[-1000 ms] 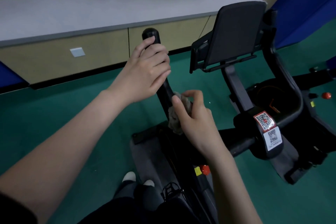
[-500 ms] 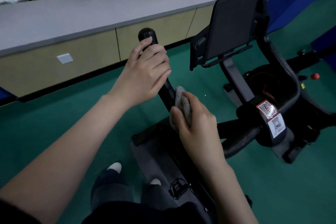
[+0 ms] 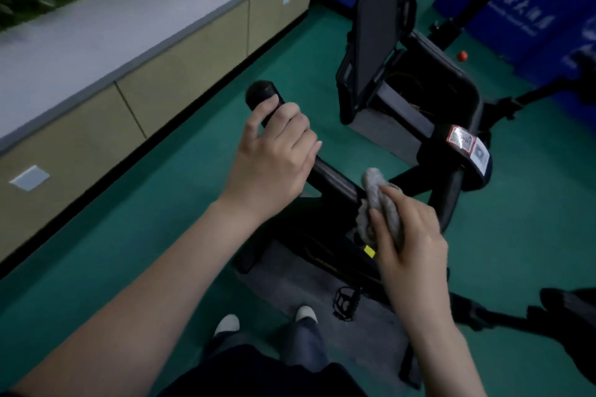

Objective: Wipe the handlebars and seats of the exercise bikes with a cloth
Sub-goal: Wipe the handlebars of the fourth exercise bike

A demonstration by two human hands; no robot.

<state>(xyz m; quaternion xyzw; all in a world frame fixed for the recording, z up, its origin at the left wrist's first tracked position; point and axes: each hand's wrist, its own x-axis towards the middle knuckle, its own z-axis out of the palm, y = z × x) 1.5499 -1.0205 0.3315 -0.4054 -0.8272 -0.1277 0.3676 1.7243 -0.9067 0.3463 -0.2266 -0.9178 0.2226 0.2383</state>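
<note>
Head view shows the left hand [image 3: 274, 151] curled round the upper grip of the black handlebar [image 3: 335, 180], steadying it. The right hand [image 3: 409, 242] pinches a bunched grey cloth [image 3: 375, 200] between thumb and fingers [image 3: 400, 196], pressing it against the bar lower down, near the stem with the QR sticker [image 3: 461, 140]. By my reckoning the job is early: one bar is under way, while the seat, which I cannot make out, and any other bikes remain.

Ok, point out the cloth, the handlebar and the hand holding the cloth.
cloth [image 3: 373, 187]: head view, grey fold above the fingers.
handlebar [image 3: 260, 93]: head view, its rounded black end.
right hand [image 3: 410, 240]: head view, back of the hand.
</note>
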